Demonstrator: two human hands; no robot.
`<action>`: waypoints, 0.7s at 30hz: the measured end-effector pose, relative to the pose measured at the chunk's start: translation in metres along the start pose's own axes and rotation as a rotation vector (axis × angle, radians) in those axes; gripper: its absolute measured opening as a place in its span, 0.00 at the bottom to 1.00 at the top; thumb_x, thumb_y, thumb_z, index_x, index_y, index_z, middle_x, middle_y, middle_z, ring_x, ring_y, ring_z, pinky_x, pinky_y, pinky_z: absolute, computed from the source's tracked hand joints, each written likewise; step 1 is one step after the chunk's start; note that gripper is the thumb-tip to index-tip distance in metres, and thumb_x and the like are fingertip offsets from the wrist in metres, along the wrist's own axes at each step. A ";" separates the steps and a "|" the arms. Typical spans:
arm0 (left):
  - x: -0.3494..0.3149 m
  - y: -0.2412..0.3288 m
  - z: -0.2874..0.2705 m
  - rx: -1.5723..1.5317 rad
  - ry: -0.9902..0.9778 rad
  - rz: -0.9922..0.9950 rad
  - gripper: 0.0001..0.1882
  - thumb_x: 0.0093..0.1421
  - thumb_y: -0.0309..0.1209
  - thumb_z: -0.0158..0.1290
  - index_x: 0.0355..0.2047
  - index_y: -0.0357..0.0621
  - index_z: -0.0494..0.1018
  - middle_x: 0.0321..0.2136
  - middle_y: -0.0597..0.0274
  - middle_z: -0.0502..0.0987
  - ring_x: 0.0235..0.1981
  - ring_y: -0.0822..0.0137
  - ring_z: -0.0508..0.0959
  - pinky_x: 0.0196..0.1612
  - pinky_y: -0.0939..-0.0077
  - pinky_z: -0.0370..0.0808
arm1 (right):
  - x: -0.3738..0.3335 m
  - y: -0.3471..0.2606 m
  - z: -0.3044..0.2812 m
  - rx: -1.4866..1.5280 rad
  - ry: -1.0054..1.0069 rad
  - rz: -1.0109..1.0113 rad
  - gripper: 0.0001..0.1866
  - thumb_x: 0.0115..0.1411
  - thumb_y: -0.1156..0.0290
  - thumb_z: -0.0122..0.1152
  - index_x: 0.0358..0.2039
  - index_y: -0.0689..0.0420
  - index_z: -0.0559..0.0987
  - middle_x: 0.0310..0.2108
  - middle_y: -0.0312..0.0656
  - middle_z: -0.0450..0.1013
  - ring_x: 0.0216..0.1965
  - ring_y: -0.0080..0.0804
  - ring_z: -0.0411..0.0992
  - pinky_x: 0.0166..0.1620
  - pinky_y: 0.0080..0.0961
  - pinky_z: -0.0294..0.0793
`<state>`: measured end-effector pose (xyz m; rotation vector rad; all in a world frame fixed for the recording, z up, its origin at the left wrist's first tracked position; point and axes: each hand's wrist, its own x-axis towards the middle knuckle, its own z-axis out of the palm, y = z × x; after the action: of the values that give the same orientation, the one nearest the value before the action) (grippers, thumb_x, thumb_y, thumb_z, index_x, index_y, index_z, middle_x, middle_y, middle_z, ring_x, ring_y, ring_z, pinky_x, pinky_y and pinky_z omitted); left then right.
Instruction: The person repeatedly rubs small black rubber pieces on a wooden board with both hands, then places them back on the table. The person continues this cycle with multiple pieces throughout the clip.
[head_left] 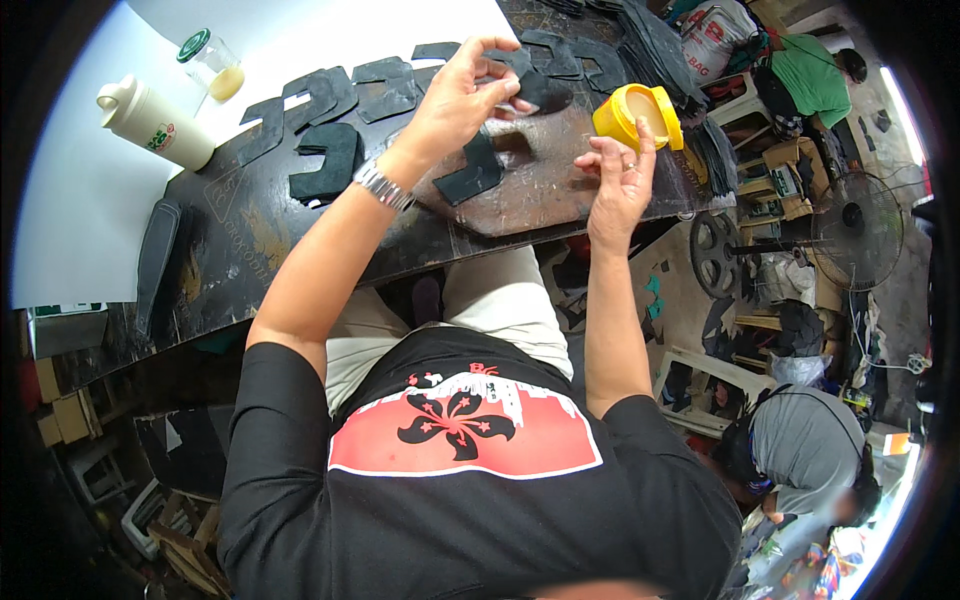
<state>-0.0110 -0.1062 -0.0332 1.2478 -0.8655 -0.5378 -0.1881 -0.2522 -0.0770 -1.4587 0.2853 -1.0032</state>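
**Dark piece (548,93) in the left hand (452,108), yellow pot (611,118) by the right hand (618,198)**

Left of the hands, a cream bottle (158,125) and a green-lidded jar (212,68) share the desk (545,190) with black cut pieces (328,163), which crowd around the left hand. That hand pinches the blurred dark piece. The right hand, half open, raises its index finger before the pot's mouth; contact cannot be told.

Yellow tub (611,117), near worktop's right edge: smooth, glossy plastic. Black cut pieces (345,152): matt. Worktop (390,245): scuffed, semi-gloss.
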 end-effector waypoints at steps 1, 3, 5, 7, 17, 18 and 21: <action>0.012 -0.006 0.002 0.075 0.033 0.021 0.21 0.71 0.25 0.52 0.63 0.43 0.63 0.44 0.54 0.76 0.42 0.63 0.85 0.43 0.76 0.84 | 0.003 0.006 0.003 -0.031 0.010 -0.029 0.31 0.72 0.67 0.59 0.71 0.53 0.59 0.41 0.42 0.78 0.33 0.23 0.78 0.41 0.19 0.78; 0.032 -0.018 0.002 0.183 0.084 0.069 0.19 0.71 0.22 0.50 0.61 0.42 0.65 0.42 0.53 0.76 0.40 0.62 0.86 0.42 0.76 0.84 | 0.003 0.014 0.008 -0.032 0.003 -0.008 0.33 0.70 0.72 0.60 0.72 0.55 0.58 0.39 0.39 0.73 0.33 0.19 0.74 0.40 0.19 0.78; 0.053 -0.030 -0.003 0.128 0.096 0.046 0.19 0.71 0.21 0.49 0.61 0.41 0.65 0.42 0.52 0.76 0.40 0.61 0.86 0.42 0.76 0.85 | 0.001 0.015 0.008 -0.089 -0.020 -0.004 0.32 0.70 0.73 0.59 0.71 0.55 0.59 0.40 0.39 0.73 0.33 0.18 0.74 0.40 0.18 0.78; 0.069 -0.040 -0.011 0.092 0.119 -0.013 0.20 0.70 0.19 0.48 0.61 0.39 0.65 0.43 0.49 0.77 0.40 0.59 0.86 0.42 0.76 0.85 | -0.001 0.014 0.007 -0.124 -0.036 0.004 0.30 0.71 0.74 0.58 0.71 0.54 0.60 0.40 0.39 0.74 0.34 0.19 0.75 0.42 0.19 0.79; 0.106 -0.073 -0.013 0.225 0.339 -0.119 0.21 0.68 0.17 0.46 0.62 0.38 0.64 0.45 0.47 0.76 0.41 0.60 0.86 0.37 0.78 0.86 | -0.004 0.014 0.013 -0.231 -0.059 -0.002 0.35 0.65 0.79 0.62 0.71 0.55 0.63 0.38 0.38 0.74 0.33 0.18 0.70 0.41 0.17 0.74; 0.106 -0.075 -0.012 0.261 0.344 -0.120 0.21 0.68 0.18 0.47 0.61 0.40 0.65 0.45 0.48 0.77 0.40 0.60 0.86 0.37 0.75 0.86 | -0.004 0.014 0.013 -0.229 -0.058 -0.004 0.35 0.65 0.80 0.62 0.71 0.55 0.63 0.38 0.38 0.74 0.33 0.18 0.70 0.41 0.17 0.74; 0.105 -0.079 -0.009 0.510 0.361 -0.104 0.22 0.66 0.19 0.49 0.60 0.46 0.68 0.43 0.52 0.78 0.39 0.57 0.86 0.41 0.67 0.84 | -0.004 0.016 0.013 -0.249 -0.061 -0.011 0.35 0.64 0.80 0.62 0.70 0.55 0.63 0.38 0.38 0.74 0.33 0.17 0.70 0.41 0.16 0.73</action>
<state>0.0652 -0.2017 -0.0815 1.7970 -0.6487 -0.1595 -0.1751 -0.2439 -0.0905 -1.7145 0.3682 -0.9550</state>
